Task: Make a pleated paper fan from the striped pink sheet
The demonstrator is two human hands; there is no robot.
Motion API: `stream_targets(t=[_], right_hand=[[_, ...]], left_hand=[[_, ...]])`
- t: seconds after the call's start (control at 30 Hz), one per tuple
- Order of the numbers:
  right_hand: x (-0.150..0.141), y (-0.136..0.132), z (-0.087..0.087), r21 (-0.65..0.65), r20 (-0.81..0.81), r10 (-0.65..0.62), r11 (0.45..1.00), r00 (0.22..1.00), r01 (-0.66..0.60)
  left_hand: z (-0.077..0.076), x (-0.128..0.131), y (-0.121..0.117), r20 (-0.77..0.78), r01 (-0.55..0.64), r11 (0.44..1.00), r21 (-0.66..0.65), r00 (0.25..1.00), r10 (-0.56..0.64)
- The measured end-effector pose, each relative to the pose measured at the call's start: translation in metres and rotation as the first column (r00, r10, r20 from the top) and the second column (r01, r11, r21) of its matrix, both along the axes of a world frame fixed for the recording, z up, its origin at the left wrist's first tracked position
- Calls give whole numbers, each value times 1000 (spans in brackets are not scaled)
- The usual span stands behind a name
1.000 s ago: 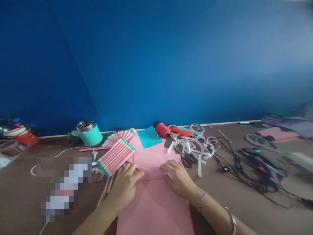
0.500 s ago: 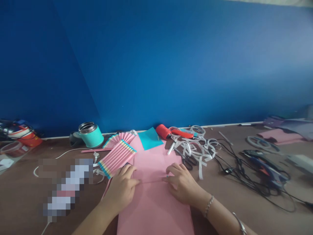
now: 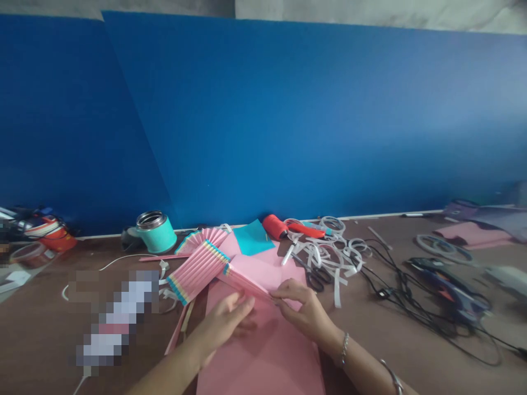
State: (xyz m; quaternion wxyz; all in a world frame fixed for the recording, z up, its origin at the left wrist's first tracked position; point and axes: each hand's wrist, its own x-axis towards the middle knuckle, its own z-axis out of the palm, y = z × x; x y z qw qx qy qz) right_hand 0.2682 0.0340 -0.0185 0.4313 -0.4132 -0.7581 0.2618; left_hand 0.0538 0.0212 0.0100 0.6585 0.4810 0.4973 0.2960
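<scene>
Pinching folded pink paper [image 3: 247, 282], right fingers [image 3: 293, 290] sit near parted left fingers [image 3: 242, 311]; what the turquoise mug [image 3: 158, 236] holds, I cannot tell.

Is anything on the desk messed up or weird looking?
Yes, a bit! The white strips lie in a loose, curly tangle by the scissors, and the black cords farther right are jumbled too, so that side looks messy. I see nothing spilled or broken.
</scene>
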Motion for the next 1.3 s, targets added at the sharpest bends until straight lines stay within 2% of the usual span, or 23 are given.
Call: stream_targets(t=[0.03, 0.07, 0.13, 0.17, 0.23, 0.3, 0.33, 0.4, 0.43, 0.47, 0.5, 0.53, 0.6, 0.67, 0.77, 0.8, 0.9, 1.0, 1.13, 1.3], right_hand=[[-2, -1, 0, 22, 1, 7, 1000, 1000, -7], [-3, -3, 0, 55, 14, 11, 998, 1000, -12], [-4, -4, -1, 132, 67, 12, 991, 998, -21], [-3, -4, -1, 169, 102, 12, 985, 995, -29], [-1, -5, 0, 252, 185, -12, 967, 983, -35], [2, -8, 1, 385, 240, -122, 923, 963, 21], [3, -10, 2, 475, 236, -207, 877, 949, 73], [3, -15, 5, 646, 172, -365, 743, 915, 175], [2, -18, 6, 707, 140, -413, 678, 900, 201], [0, -20, 7, 745, 129, -442, 634, 887, 208], [-2, -22, 9, 758, 152, -457, 623, 876, 194], [-4, -23, 10, 747, 199, -461, 643, 865, 171], [-7, -22, 11, 653, 344, -420, 750, 840, 107], [-8, -18, 10, 511, 455, -313, 859, 834, 44], [-5, -12, 3, 364, 519, -181, 931, 836, -24], [-3, -10, 0, 333, 533, -162, 943, 830, -29], [1, -6, -6, 228, 589, -129, 974, 798, -11], [5, -4, -5, 109, 627, -61, 994, 776, -10], [10, -3, -1, -12, 604, 40, 999, 796, -40], [13, 0, 0, -45, 533, 88, 996, 842, -76]], left_hand=[[0, 11, -1, 72, -46, 998, 43, 996, 43], [-1, 21, -1, 73, -117, 989, 90, 991, 111], [-3, 36, 3, -40, -322, 923, 209, 941, 337], [-3, 40, 6, -99, -364, 890, 275, 910, 402], [-3, 41, 13, -210, -349, 837, 422, 860, 465], [2, 35, 18, -299, -233, 770, 595, 824, 481], [4, 32, 19, -337, -149, 707, 691, 799, 498], [8, 25, 20, -439, 123, 519, 846, 712, 548], [9, 24, 19, -485, 268, 422, 866, 654, 580], [8, 24, 18, -534, 398, 358, 844, 577, 617], [6, 25, 16, -557, 454, 340, 824, 537, 633], [3, 28, 13, -589, 502, 340, 795, 509, 628], [-5, 33, 7, -696, 644, 350, 680, 417, 585], [-14, 35, 0, -784, 732, 367, 574, 363, 503], [-26, 25, -6, -832, 762, 378, 526, 369, 414], [-30, 18, -6, -830, 755, 379, 535, 386, 402], [-40, -6, -8, -822, 688, 455, 565, 424, 380], [-44, -22, -8, -795, 634, 480, 606, 500, 343], [-35, -27, -6, -768, 557, 548, 624, 567, 298], [-26, -28, -1, -709, 470, 610, 638, 669, 226]])
